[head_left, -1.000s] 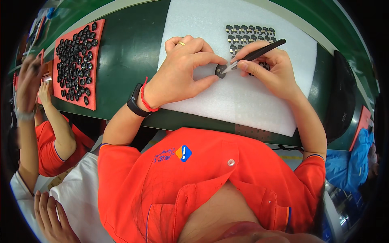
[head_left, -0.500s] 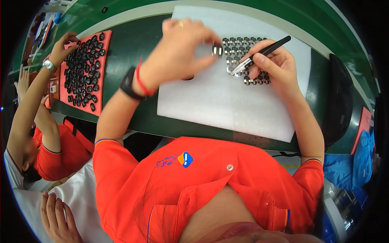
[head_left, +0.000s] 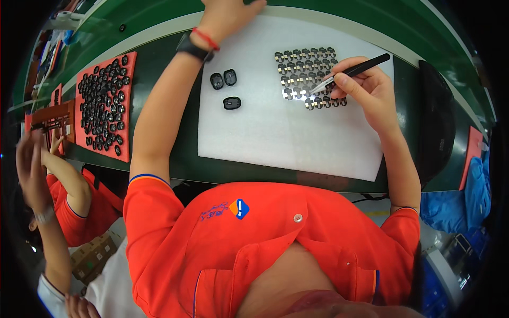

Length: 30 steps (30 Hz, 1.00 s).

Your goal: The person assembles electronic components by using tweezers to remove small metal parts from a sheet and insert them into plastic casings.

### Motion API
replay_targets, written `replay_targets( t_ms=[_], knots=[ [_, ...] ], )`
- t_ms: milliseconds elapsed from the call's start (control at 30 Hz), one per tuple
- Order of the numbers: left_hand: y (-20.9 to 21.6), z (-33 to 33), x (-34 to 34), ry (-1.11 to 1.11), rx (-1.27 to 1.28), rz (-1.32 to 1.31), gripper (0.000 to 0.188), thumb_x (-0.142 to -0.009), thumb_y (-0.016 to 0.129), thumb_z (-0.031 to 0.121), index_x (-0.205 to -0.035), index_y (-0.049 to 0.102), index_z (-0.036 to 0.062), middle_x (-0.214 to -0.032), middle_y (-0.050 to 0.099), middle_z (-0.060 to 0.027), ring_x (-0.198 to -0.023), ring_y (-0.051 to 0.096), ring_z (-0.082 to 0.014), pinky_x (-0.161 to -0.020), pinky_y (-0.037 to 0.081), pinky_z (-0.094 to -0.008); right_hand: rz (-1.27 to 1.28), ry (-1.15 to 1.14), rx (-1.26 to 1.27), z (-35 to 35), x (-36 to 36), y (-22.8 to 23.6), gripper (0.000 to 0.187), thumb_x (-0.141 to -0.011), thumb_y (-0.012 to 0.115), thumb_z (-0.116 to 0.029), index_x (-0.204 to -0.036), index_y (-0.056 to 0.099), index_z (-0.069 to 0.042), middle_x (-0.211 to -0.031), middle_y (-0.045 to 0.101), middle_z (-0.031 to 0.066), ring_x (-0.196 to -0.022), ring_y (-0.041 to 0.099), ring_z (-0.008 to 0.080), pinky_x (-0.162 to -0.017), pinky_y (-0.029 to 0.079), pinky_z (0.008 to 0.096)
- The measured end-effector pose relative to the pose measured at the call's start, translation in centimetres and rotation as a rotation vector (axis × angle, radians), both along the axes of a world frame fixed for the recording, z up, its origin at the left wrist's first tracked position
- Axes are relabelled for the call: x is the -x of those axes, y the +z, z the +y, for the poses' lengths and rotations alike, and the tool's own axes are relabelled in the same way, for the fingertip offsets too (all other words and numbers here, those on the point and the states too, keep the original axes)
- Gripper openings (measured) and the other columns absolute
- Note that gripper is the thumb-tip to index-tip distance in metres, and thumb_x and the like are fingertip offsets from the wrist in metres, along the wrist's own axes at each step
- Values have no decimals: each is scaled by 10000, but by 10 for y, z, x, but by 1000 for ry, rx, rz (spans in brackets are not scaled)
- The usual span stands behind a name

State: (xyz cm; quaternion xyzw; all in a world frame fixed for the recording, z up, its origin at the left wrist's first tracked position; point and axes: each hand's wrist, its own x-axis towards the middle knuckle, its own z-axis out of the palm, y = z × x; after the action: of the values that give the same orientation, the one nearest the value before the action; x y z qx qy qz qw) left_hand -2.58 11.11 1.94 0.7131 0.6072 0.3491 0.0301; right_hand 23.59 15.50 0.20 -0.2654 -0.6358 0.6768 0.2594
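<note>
My right hand [head_left: 368, 93] is closed around tweezers [head_left: 366, 64] with a black handle and pale metal tips. The tips point down at rows of small black parts with shiny metal strips [head_left: 305, 68], laid out on a clear film over a white foam sheet [head_left: 254, 138]. At the far edge of that sheet is my left hand [head_left: 228, 16]; the top of the picture cuts it off, and most of its fingers are hidden. Nearer me than this hand, three black oval casings lie on the foam: one [head_left: 216, 81], another [head_left: 229, 77] and a third [head_left: 231, 103].
On the left, a pink foam board [head_left: 125, 106] carries many black oval pieces. Beside it are a brown fixture [head_left: 62, 116] and a co-worker's raised hand [head_left: 32, 169]. A black bag-like object [head_left: 439, 127] stands at the right of the green table [head_left: 183, 124].
My left hand has moved from beside the part rows to the far edge, uncovering the oval casings. A co-worker's hand has left the pink board. My right hand still holds the tweezers.
</note>
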Motion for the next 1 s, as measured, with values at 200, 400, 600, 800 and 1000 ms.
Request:
replay_targets(
  t_ms=[200,400,600,800,1000],
  knots=[
    [-18,-58,-54,-177,56,28,462,-666,778,267,-1075,621,120,-1085,574,-54,-1049,517,-251,-885,332,-412,-56,11,34,-6,-5,-7,187,-891,609,-67,-1058,577,11,-890,620,62,-727,618,109,-674,493,215],
    [-26,-76,-70,-167,154,-6,594,-640,808,269,-1169,583,123,-1211,531,-72,-1152,472,-271,-935,303,-401,-78,6,-21,-8,-4,-12,190,-888,609,-59,-1060,580,17,-882,618,57,-703,598,94,-652,480,210],
    [-32,-77,-69,-160,133,-21,564,-638,808,264,-1146,604,127,-1205,544,-63,-1152,483,-263,-946,293,-404,-87,16,-10,-9,-3,-11,177,-883,617,-64,-1043,595,9,-871,620,51,-699,595,91,-637,472,205],
    [-31,-74,-69,-174,97,-54,451,-642,798,199,-1062,650,125,-1120,605,-19,-1094,530,-221,-938,298,-384,-58,21,69,-4,-8,-9,179,-885,621,-86,-1037,594,4,-854,628,58,-699,601,93,-634,476,211],
    [-33,-70,-69,-163,83,-95,292,-658,785,151,-935,698,114,-999,654,17,-1022,565,-188,-930,305,-363,36,-46,-59,-8,-7,-13,177,-890,610,-81,-1037,576,11,-929,658,109,-753,614,103,-684,491,215]
  ],
)
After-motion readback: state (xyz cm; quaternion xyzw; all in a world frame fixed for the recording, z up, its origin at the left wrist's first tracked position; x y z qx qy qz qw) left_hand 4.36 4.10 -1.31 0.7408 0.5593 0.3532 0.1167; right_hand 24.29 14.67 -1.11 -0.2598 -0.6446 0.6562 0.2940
